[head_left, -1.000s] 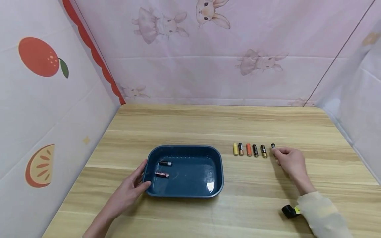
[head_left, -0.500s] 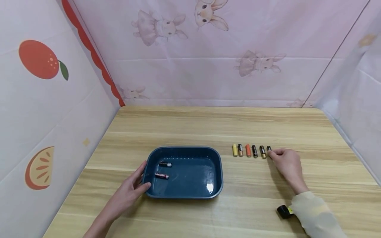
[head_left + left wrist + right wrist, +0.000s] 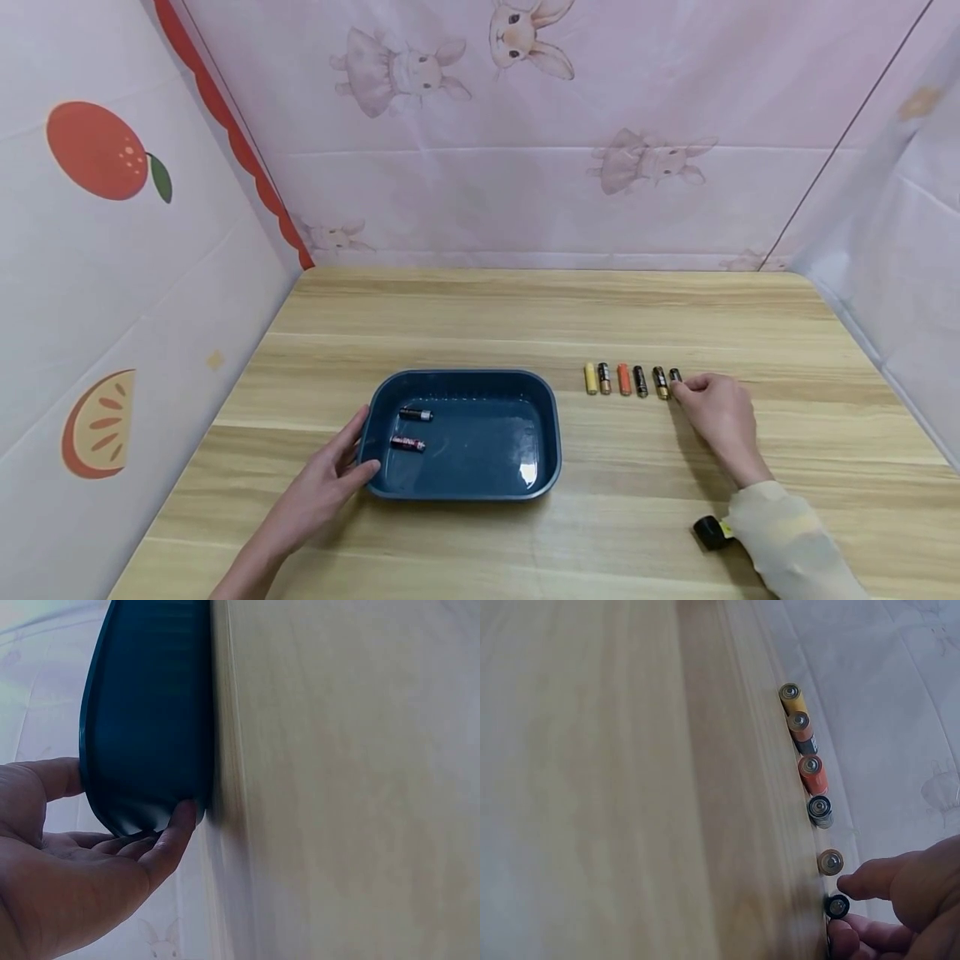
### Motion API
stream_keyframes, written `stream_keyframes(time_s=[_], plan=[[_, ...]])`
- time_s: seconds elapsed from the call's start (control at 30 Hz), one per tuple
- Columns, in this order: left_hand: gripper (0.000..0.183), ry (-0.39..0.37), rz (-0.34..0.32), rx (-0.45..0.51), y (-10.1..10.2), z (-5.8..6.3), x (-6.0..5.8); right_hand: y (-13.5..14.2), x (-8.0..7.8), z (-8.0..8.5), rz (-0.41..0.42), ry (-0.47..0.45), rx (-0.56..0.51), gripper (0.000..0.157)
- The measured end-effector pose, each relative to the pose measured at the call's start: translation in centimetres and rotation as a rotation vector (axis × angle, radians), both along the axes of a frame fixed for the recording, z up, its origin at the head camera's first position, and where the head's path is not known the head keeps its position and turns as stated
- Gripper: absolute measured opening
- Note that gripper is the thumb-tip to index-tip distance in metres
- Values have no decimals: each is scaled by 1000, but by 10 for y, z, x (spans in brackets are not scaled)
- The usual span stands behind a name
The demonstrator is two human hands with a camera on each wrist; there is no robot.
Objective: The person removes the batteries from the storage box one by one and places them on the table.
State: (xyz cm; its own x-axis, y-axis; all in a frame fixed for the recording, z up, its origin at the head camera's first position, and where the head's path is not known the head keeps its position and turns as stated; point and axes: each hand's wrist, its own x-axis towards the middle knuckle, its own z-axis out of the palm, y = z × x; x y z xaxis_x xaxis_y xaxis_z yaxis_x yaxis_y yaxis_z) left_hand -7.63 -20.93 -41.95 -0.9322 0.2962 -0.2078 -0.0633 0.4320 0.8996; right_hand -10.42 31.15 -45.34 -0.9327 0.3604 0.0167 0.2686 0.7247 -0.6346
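Observation:
My left hand (image 3: 326, 475) holds the left end of a dark blue tray (image 3: 461, 497), thumb at the front corner and fingers along the outer wall. Two batteries lie inside: a black one (image 3: 415, 414) and a dark red one (image 3: 407, 444). On the right, my right hand (image 3: 720, 408) pinches a black battery (image 3: 838, 906) at the right end of a row. Beside it, slightly apart, lies a black and gold battery (image 3: 660, 382). Further left are a black battery (image 3: 640, 381), an orange one (image 3: 624, 379), a black and copper one (image 3: 604, 378) and a yellow one (image 3: 591, 378).
The wood-grain table (image 3: 480, 317) backs onto a pink rabbit-print wall covering (image 3: 480, 200), with a fruit-print sheet (image 3: 202, 292) at the left. A small black object (image 3: 709, 533) with a yellow-green strip sits at the right sleeve (image 3: 787, 533).
My right hand has moved left with the black battery, closing the gap to the black and gold one. The left hand and the tray have stayed put.

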Motion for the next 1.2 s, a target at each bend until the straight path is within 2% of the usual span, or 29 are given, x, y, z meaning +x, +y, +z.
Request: stream_keyframes(time_s=[0.33, 0.63, 0.73, 0.83, 1.0, 1.1, 1.2], plan=[[75, 8, 1, 18, -1, 2, 2, -1, -1, 3, 4, 35, -2, 36], [75, -16, 1, 5, -1, 5, 2, 6, 1, 8, 9, -39, -58, 56], [75, -19, 6, 7, -1, 5, 2, 8, 1, 9, -1, -40, -66, 60], [75, -20, 9, 4, 0, 6, 1, 9, 2, 12, -10, -5, -83, 63], [75, -24, 6, 9, 1, 8, 1, -3, -2, 33, -18, 129, -115, 55], [75, -29, 4, 16, 1, 8, 1, -22, -7, 54, 33, 212, -144, 47], [75, -27, 6, 19, 1, 10, 2, -47, -11, 75, 127, 264, -200, 43]])
